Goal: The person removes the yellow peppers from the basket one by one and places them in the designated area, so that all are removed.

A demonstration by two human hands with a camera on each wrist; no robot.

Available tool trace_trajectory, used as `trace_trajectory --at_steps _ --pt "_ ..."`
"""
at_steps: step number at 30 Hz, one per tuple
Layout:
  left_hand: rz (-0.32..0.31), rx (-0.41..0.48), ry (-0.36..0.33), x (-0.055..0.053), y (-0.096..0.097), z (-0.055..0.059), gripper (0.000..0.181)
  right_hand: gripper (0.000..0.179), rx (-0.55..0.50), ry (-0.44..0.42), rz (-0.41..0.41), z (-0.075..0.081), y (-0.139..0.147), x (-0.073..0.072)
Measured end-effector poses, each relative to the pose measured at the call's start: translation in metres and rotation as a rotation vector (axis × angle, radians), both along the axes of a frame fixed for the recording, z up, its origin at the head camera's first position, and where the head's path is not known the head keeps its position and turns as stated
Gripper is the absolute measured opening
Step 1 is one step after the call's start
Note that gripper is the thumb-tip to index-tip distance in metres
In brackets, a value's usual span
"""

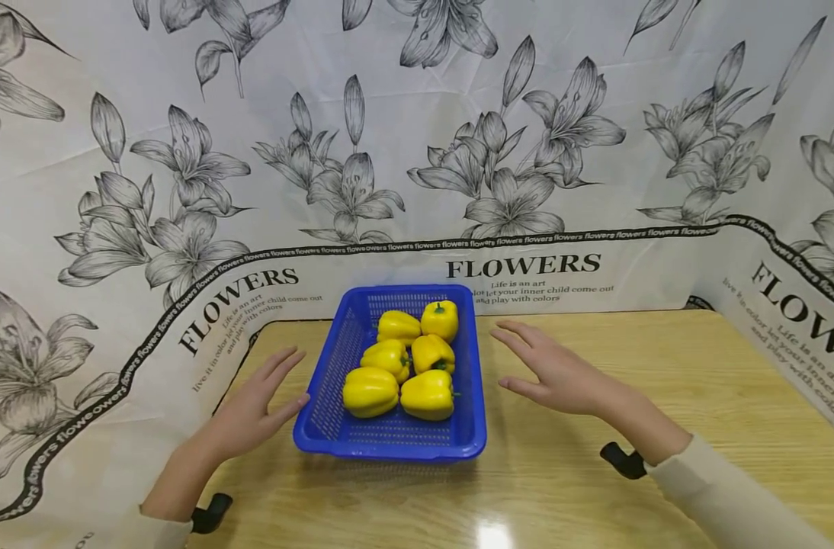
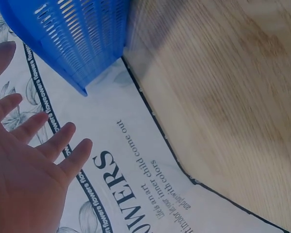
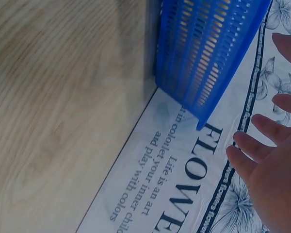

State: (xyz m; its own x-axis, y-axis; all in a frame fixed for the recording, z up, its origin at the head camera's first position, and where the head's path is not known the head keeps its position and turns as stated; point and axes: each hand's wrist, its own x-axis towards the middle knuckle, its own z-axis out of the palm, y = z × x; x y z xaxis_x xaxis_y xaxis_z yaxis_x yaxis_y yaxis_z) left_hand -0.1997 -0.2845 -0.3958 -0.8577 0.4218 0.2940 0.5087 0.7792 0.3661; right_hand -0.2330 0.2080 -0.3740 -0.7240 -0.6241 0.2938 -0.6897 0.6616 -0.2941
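Observation:
A blue plastic basket [image 1: 389,451] with slotted walls stands on the wooden table against the back cloth. Inside it lie several yellow bell peppers [image 1: 427,395], grouped from the middle to the far end. My left hand [image 1: 248,412] is at the basket's left side with fingers extended. Its thumb tip overlaps the rim in the head view; whether it touches cannot be told. To the right of the basket, my right hand [image 1: 561,374] hovers apart from the rim, fingers spread and holding nothing. Both wrist views show the basket's outer wall [image 2: 82,39] [image 3: 199,53] beyond the fingers.
Flower-printed cloth [image 1: 527,278] rises behind the table and along both sides, with a black lettered band. Wood-grain tabletop [image 1: 547,480] extends in front of the basket and to its right. A black strap piece [image 1: 623,460] hangs at each wrist.

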Motion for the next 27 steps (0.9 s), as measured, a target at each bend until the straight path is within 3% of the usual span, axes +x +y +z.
trace_trajectory --at_steps 9,16,27 --pt "0.003 0.078 -0.086 0.010 0.005 -0.003 0.075 0.072 -0.045 -0.069 0.067 -0.002 -0.023 0.002" --pt "0.003 0.085 -0.145 0.014 0.011 -0.008 0.087 0.069 -0.053 -0.092 0.088 -0.002 -0.039 0.001" --pt "0.054 0.060 -0.164 0.017 0.021 -0.021 0.097 0.071 -0.026 -0.124 0.112 -0.003 -0.062 0.000"
